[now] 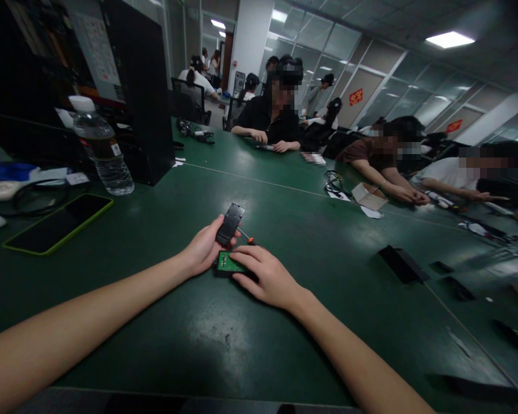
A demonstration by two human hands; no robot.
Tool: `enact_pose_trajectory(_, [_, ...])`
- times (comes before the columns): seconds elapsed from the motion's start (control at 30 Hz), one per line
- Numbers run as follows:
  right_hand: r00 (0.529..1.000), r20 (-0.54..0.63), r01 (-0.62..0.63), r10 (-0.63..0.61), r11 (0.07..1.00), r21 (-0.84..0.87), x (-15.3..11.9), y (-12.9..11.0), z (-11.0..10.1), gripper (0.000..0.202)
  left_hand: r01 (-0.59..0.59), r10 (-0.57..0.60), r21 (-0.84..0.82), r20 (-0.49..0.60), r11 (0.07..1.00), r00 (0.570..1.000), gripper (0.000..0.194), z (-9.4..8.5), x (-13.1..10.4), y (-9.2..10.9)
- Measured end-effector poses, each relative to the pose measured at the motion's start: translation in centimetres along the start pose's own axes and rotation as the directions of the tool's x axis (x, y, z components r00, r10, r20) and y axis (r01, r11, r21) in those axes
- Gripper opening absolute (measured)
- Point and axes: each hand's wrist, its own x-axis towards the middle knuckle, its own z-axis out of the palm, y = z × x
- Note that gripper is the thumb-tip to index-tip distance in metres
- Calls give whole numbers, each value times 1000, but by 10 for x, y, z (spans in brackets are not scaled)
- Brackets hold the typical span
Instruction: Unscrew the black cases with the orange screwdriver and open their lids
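Observation:
My left hand is closed around a flat black plastic cover, which it holds tilted above the table. Just below and to the right, my right hand grips a small black case with a green circuit board showing inside it. The fingers lie over the board's right side and hide part of it. Behind both hands a screwdriver with a metal shaft and an orange-and-black end lies on the table, its handle partly covered by my right hand.
A phone in a green case and a water bottle stand or lie at the left, by a tall black panel. Far right are a small open box and black plastic parts. Several people work across the green table.

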Motion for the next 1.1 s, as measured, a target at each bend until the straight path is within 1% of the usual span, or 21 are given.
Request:
enact_pose_trajectory(0.13, [997, 61, 49, -45, 996, -68, 4, -17, 2, 43, 14, -14, -10, -4, 1000, 1000, 38, 1, -1, 0])
enact_pose_trajectory(0.2, [995, 86, 55, -45, 992, -116, 4, -24, 2, 45, 12, -12, -10, 1, 1000, 1000, 39, 1, -1, 0])
enact_pose_trajectory(0.3, [993, 115, 30, -11, 986, -167, 3, -34, 1, 46, 22, -22, -28, 1, 999, 1000, 40, 1, 0, 0])
enact_pose_trajectory(0.43, [988, 144, -30, 57, 983, -180, -6, -49, -4, 45, 31, -31, -73, -5, 997, 999, 45, 2, 1, 0])
enact_pose_trajectory(0.53, [984, 91, -137, 156, 972, -193, -22, -67, -3, 45, 22, -24, -78, -16, 997, 1000, 45, 2, 2, 0])
enact_pose_trajectory(0.63, [966, 28, -246, 259, 943, -225, -46, -85, -2, 46, 27, -28, -42, -8, 999, 1000, 44, 2, 2, 0])
enact_pose_trajectory(0.67, [960, 13, -270, 281, 933, -238, -56, -90, -3, 47, 15, -15, -13, 1, 1000, 1000, 42, 2, 2, -1])
enact_pose_trajectory(0.73, [947, -18, -314, 321, 911, -265, -77, -94, -7, 48, -48, 46, 64, 31, 997, 998, 34, 2, 1, -3])
enact_pose_trajectory(0.8, [927, -51, -370, 373, 880, -297, -101, -90, -17, 50, -123, 115, 125, 74, 984, 991, 23, 2, 0, -6])
enact_pose_trajectory(0.83, [912, -71, -404, 403, 859, -314, -114, -85, -23, 51, -150, 137, 145, 94, 978, 986, 18, 2, -1, -7])
enact_pose_trajectory(0.93, [851, -162, -522, 500, 769, -369, -158, -54, -50, 52, -178, 155, 179, 133, 968, 979, 11, 3, -4, -10])
enact_pose_trajectory(1.03, [762, -272, -645, 588, 653, -396, -206, -8, -85, 50, -207, 168, 250, 166, 946, 972, 10, 4, -5, -11])
enact_pose_trajectory(1.1, [676, -337, -732, 656, 541, -415, -239, 23, -110, 53, -235, 184, 319, 182, 918, 966, 14, 4, -6, -11])
